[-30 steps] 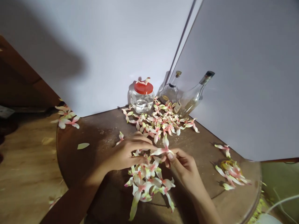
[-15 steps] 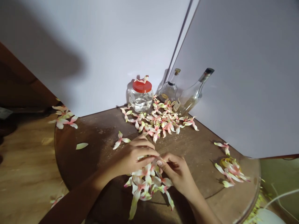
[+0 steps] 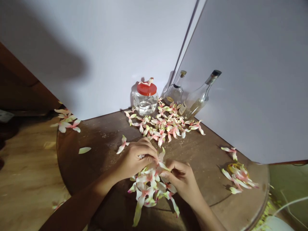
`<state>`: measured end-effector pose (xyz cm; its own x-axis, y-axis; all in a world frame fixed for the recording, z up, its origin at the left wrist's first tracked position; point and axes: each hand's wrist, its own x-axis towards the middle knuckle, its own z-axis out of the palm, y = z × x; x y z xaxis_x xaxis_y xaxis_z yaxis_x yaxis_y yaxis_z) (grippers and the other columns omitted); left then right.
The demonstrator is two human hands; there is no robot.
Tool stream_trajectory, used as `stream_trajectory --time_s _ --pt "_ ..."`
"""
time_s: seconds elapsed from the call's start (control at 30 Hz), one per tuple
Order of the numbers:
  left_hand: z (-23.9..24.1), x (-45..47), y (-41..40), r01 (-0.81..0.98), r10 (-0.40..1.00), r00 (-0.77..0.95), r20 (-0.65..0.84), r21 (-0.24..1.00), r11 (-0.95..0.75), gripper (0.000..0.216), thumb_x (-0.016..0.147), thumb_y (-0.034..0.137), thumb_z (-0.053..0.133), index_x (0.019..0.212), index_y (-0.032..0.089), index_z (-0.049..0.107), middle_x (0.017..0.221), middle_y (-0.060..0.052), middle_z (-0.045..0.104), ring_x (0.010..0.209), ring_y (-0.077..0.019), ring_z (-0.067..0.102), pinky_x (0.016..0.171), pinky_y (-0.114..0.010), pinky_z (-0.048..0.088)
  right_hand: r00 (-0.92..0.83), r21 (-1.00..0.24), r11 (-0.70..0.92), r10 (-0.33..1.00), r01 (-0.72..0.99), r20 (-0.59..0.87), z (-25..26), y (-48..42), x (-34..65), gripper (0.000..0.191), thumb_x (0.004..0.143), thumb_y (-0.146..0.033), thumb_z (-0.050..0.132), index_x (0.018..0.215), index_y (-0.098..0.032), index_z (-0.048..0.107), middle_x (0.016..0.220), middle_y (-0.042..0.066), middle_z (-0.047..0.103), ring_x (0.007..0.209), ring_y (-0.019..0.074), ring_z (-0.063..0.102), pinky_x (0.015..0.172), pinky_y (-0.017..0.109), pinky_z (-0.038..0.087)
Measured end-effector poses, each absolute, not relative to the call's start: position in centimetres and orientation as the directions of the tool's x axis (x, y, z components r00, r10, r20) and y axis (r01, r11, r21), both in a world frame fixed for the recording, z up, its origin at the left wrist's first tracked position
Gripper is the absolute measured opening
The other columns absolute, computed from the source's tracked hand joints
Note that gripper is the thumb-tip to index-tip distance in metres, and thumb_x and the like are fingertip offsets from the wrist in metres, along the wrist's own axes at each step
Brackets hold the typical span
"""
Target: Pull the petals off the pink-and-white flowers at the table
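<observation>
My left hand and my right hand meet over a cluster of pink, white and green artificial flowers near the front of a round wooden table. Both hands are closed in a pinch on one small flower at the top of the cluster, fingertips almost touching. A pile of loose flowers lies farther back on the table.
A glass jar with a red lid and two glass bottles stand at the back against white boards. More flowers lie at the right edge, left edge and singly. A lone petal lies left.
My hands drew closer together and lowered the flower they hold onto the top of the cluster. The view shifted slightly.
</observation>
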<state>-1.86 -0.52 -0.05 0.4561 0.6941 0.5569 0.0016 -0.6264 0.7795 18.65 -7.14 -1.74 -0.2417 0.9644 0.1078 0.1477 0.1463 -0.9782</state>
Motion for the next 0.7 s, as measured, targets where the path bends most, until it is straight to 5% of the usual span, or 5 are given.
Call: stream_trajectory --time_s 0.3,0.5,0.7 --pt "0.5 -1.6 -1.0 0.043 0.791 0.287 0.540 0.818 -0.574 0.014 0.090 0.010 0.067 0.078 0.016 0.069 0.077 -0.002 0.068 0.079 -0.0126 0.063 0.071 -0.022 0.049 -0.225 -0.998 0.065 0.972 -0.003 0.064 -1.8 -7.4 18.7 0.040 0.097 -0.038 0.062 0.064 -0.017 0.058 0.054 -0.002 0.054 0.050 0.0094 0.044 0.051 0.022 0.032" --pt "0.4 -3.2 -0.1 0.072 0.897 -0.026 0.441 0.896 -0.439 0.011 0.089 0.023 0.071 0.083 0.015 0.069 0.086 -0.003 0.070 0.081 -0.0124 0.066 0.071 -0.019 0.051 -0.219 -0.999 -0.001 0.976 -0.048 0.010 -1.5 -7.1 18.9 0.034 0.093 -0.035 0.069 0.066 -0.016 0.067 0.060 0.000 0.064 0.054 0.0095 0.052 0.055 0.021 0.038" --pt "-0.4 -4.0 0.7 -0.190 0.944 -0.199 0.265 0.934 -0.302 0.025 0.086 0.039 0.076 0.093 0.016 0.069 0.080 -0.001 0.065 0.068 -0.0102 0.059 0.063 -0.019 0.050 -0.286 -0.999 0.005 0.958 -0.040 0.016 -0.8 -7.1 18.4 0.034 0.091 -0.034 0.071 0.063 -0.015 0.068 0.057 0.000 0.062 0.051 0.0089 0.049 0.052 0.020 0.036"
